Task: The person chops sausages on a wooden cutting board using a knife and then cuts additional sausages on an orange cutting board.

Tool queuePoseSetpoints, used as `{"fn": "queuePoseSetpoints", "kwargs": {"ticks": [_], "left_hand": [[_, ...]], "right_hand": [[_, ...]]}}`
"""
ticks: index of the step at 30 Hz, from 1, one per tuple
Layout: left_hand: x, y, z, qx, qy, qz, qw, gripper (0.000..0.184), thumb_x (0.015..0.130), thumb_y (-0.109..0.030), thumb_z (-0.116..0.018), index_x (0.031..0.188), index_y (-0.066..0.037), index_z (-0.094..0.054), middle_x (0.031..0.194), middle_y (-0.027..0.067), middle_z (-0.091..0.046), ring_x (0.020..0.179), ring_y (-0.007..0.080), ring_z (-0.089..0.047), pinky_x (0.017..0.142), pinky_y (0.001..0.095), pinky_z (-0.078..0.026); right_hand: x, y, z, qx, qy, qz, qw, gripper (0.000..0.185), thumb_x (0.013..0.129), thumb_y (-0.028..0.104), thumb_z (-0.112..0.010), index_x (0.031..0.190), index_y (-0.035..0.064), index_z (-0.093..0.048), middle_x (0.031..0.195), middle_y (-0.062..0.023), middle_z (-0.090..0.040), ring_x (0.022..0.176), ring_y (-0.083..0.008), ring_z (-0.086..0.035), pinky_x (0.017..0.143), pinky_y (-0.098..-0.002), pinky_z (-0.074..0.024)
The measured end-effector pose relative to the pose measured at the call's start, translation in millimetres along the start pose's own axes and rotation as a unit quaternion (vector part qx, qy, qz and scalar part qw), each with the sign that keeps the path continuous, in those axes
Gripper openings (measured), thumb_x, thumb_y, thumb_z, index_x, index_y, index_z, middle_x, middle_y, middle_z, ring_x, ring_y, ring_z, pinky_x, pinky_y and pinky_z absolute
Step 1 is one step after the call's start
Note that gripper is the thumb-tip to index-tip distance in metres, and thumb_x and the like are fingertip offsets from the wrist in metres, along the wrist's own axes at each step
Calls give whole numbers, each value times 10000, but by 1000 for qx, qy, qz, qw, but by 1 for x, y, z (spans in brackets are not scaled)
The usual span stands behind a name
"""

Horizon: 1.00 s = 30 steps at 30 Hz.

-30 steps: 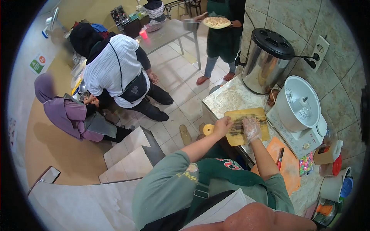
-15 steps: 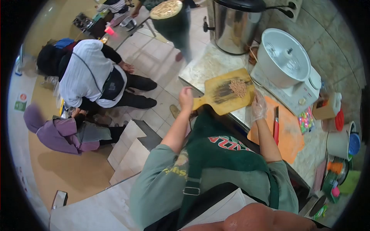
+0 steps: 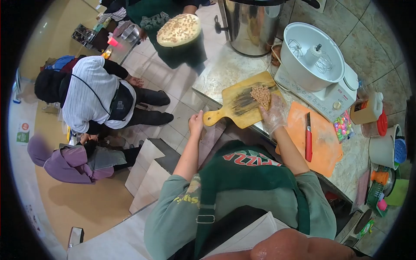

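Note:
A worn wooden cutting board (image 3: 236,93) lies at the counter's edge, its handle sticking out past it. Small chopped brown bits (image 3: 261,94) are heaped near its far right end; their kind I cannot make out. My left hand (image 3: 196,124), bare, is at the tip of the handle with its fingers curled against it. In a clear plastic glove, my right hand (image 3: 274,113) rests over the board's right edge, thumb and fingers apart beside the heap. To its right, a red-handled knife (image 3: 308,145) lies on an orange cutting mat (image 3: 296,125).
Behind the board stand a white mixer with a bowl (image 3: 314,60) and a metal urn (image 3: 251,28). Candies (image 3: 342,126), a jug (image 3: 367,108) and tubs line the right. A co-worker in a green apron carries a topped round flatbread (image 3: 179,30). Two people (image 3: 93,91) are at left.
My right hand has moved from the board's edge inward to the chopped bits. My left hand has shifted toward the handle's tip. The co-worker's flatbread is now tilted more toward me.

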<state>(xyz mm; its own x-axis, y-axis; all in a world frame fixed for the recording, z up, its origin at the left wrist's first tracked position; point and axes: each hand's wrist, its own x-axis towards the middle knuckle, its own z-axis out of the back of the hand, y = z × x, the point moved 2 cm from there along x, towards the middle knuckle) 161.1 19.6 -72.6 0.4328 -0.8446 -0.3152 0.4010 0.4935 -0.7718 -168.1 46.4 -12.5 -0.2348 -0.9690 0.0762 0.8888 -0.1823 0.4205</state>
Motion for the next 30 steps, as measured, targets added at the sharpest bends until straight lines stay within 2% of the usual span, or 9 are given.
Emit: {"fn": "queuePoseSetpoints", "kwargs": {"ticks": [8, 15, 18, 20, 24, 26, 27, 28, 30], "left_hand": [[-6, 16, 13, -62, 33, -17, 997, 438, 777, -419, -555, 853, 8, -618, 785, 155, -621, 756, 234, -591, 693, 322, -439], [-18, 30, 35, 44, 80, 20, 996, 438, 781, -397, -508, 847, 25, -606, 788, 174, -618, 766, 301, -589, 710, 363, -436], [-9, 58, 34, 41, 75, 35, 996, 369, 775, -348, -505, 829, 3, -604, 709, 124, -590, 670, 237, -568, 626, 341, -438], [-15, 56, 38, -61, 175, 154, 971, 303, 782, -314, -500, 868, -36, -586, 681, 61, -527, 585, 161, -506, 543, 301, -413], [-8, 70, 34, -70, 214, 212, 951, 257, 795, -275, -480, 927, -67, -556, 700, 19, -477, 546, 109, -451, 491, 250, -383], [-3, 81, 32, -25, 294, 97, 950, 243, 796, -244, -474, 948, -63, -527, 764, 21, -501, 571, 126, -480, 488, 249, -396], [-4, 83, 31, -17, 305, 97, 947, 243, 796, -244, -474, 948, -63, -527, 764, 21, -501, 571, 126, -480, 488, 249, -396], [-10, 75, 32, -22, 307, 137, 942, 221, 790, -224, -478, 928, -62, -539, 752, 22, -509, 564, 129, -488, 488, 249, -401], [-7, 86, 26, -19, 316, 174, 932, 200, 785, -205, -482, 908, -62, -550, 741, 23, -517, 557, 132, -495, 487, 248, -405]], "right_hand": [[32, 30, -8, 69, -52, 71, 994, 656, 744, 320, -599, 1249, -10, -341, 1259, -248, -359, 1186, -378, -324, 997, -418, -260], [16, 10, 1, 175, -132, 42, 975, 499, 841, 230, -507, 1255, -4, -357, 1269, -216, -385, 1171, -345, -373, 985, -368, -297], [-5, -20, -1, 184, -156, 4, 970, 438, 853, 205, -485, 1233, 6, -392, 1252, -207, -409, 1150, -325, -403, 975, -360, -311], [-20, -46, 4, 174, -163, -14, 971, 412, 858, 191, -475, 1225, 16, -407, 1242, -203, -421, 1139, -314, -418, 969, -357, -320], [-56, -71, 41, -29, -171, -89, 981, 378, 831, 166, -498, 1188, 49, -451, 1206, -193, -454, 1115, -319, -440, 947, -373, -349], [-79, -64, 74, -80, -179, -120, 973, 359, 820, 176, -516, 1155, 51, -479, 1175, -188, -482, 1093, -326, -458, 930, -392, -367], [-88, -59, 87, -121, -172, -195, 958, 352, 813, 176, -524, 1143, 58, -487, 1171, -189, -481, 1083, -323, -464, 919, -391, -376], [-97, -58, 93, -161, -166, -267, 936, 345, 806, 175, -532, 1130, 64, -495, 1167, -190, -481, 1073, -320, -471, 908, -391, -385], [-119, -78, 89, -229, -162, -287, 916, 381, 801, 168, -532, 1163, 65, -470, 1171, -191, -474, 1060, -322, -478, 894, -387, -394]]}}
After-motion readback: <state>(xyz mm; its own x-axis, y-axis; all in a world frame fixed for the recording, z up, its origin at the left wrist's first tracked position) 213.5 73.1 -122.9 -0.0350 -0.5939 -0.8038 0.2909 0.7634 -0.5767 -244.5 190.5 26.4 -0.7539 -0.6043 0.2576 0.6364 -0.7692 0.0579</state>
